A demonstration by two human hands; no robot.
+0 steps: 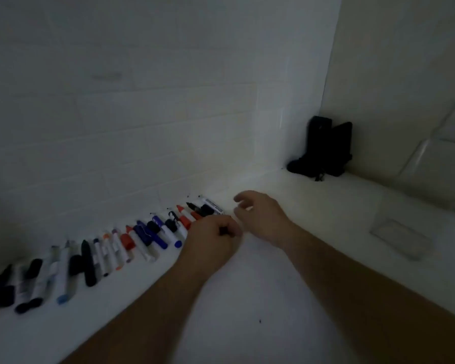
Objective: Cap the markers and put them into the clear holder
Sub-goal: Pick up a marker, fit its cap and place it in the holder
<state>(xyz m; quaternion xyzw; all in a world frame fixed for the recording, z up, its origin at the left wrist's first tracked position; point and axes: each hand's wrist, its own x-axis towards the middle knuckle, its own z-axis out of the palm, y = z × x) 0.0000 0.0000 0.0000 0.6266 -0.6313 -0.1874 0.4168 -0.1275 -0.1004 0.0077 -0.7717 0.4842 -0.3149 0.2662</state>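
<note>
A long row of markers [142, 237] and loose caps lies on the white counter along the tiled wall, running from the lower left to the middle. My left hand [213, 237] is curled at the right end of the row and grips a small black piece [224, 230], likely a cap. My right hand [260, 216] hovers just to its right, fingers loosely bent, holding nothing. The clear holder [402, 237] stands on the counter at the right, apart from both hands.
A black object [323, 148] leans in the far corner where the two walls meet. The white counter [247, 298] stretches between my forearms. The scene is dim and slightly blurred.
</note>
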